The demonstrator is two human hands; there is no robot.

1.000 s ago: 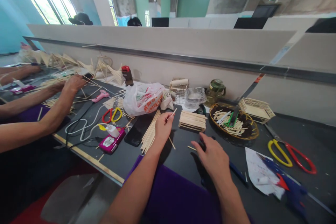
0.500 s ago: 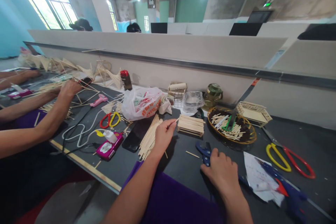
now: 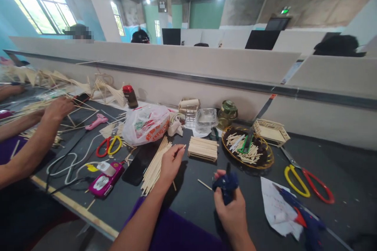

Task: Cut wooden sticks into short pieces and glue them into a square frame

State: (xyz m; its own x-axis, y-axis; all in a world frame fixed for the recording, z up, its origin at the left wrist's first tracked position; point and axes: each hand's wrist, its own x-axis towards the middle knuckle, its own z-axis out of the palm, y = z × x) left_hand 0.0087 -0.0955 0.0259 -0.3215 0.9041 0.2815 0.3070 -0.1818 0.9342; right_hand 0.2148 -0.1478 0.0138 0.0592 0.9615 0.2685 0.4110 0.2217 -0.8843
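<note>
My left hand (image 3: 170, 163) is closed in a pinch on a thin wooden stick (image 3: 184, 146); only its pale tip shows past the fingertips. Just right of it sits a small raft-like piece of wooden sticks (image 3: 203, 148) laid side by side. Under and beside my left wrist lies a bundle of long sticks (image 3: 156, 164). My right hand (image 3: 232, 210) is wrapped around blue-handled cutters (image 3: 226, 185), raised with the dark blade upward. A short loose stick (image 3: 204, 184) lies on the table left of the cutters.
A basket (image 3: 269, 160) of short sticks stands behind my right hand. To the right are large scissors (image 3: 308, 184), paper (image 3: 266, 208) and a blue glue gun (image 3: 312, 219). A phone (image 3: 134, 170), power strip (image 3: 106, 180) and plastic bag (image 3: 132, 129) lie left. Another person's hand (image 3: 59, 108) works far left.
My right hand has picked the blue-handled cutters up from the table and turned them upright. The left hand keeps its stick near the raft-like piece. The view has shifted right.
</note>
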